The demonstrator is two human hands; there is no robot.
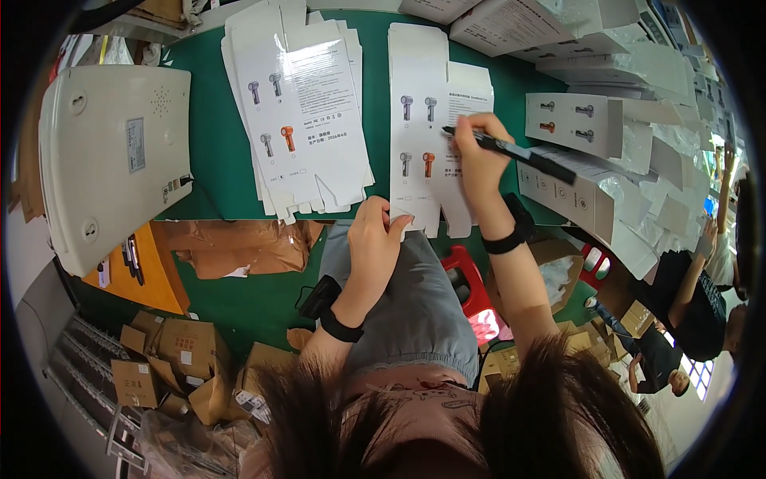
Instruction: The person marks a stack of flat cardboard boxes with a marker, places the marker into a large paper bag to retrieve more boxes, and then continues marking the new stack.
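At work on a flat carton point(419, 76), lying printed face up on the green surface point(214, 120), just right of a stack of similar cartons point(307, 120). In the right hand point(483, 156), with a pinching grip: a black marker pen point(511, 148), uncapped, nib beside the upper right product picture. Cannot tell whether touching. In the left hand point(373, 239), with thumb and fingers pressed together: the carton's lower edge, apparently for steadying.

Progress, by judgement: partway through marking this carton. Under the upper right picture, near the nib, a small dark spot, possibly ink; too small to be sure. On the stack's top carton, perhaps a tick in a lower box; no telling the count done beneath. Everything in both places still flat, so not yet folded. To the right, many folded boxes point(570, 116), some gaping.

Labels: on both visible flat faces, four handheld devices with round heads, purple, greys and orange, with a little tick box below each. Beside these, fine print in a column, plus, on the stack, compliance-type symbols and two bolder lines, apparently edition and date. On the carton, partly hidden by the right hand. On the pale appliance point(112, 199) at left, a grey sticker point(136, 145), too fine to read.
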